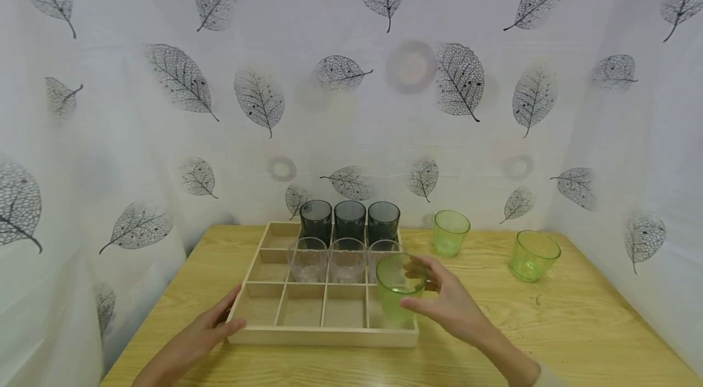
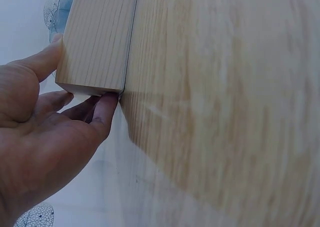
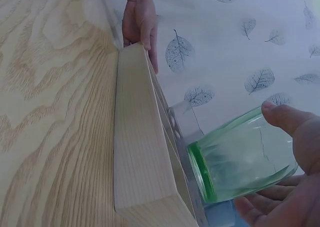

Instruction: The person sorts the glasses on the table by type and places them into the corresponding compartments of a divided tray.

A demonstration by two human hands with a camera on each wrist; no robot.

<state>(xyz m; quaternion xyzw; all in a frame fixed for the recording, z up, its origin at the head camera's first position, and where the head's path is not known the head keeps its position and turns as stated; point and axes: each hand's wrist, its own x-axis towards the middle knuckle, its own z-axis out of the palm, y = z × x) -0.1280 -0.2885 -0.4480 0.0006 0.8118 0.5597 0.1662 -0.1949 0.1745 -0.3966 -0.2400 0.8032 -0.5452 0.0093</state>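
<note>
My left hand (image 1: pixel 200 329) grips the front left corner of a wooden divided tray (image 1: pixel 324 337), thumb at the rim and fingers against the side, as the left wrist view shows. In my right hand (image 1: pixel 456 307) is a green glass (image 1: pixel 391 301), pinched between thumb and fingers over the tray's front right compartment. Seen from the right wrist, its thick green base points down at the tray, close to the rim. Three dark grey glasses (image 1: pixel 349 222) stand in the back row of compartments. Three clear glasses (image 1: pixel 347 262) occupy the middle row, the rightmost partly hidden by the green one.
Two more green glasses, a nearer one (image 1: pixel 534 257) and a farther one (image 1: pixel 450 234), stand on the wooden table (image 1: pixel 483 362) right of the tray. A white curtain (image 1: pixel 340 124) with leaf prints hangs behind and at both sides.
</note>
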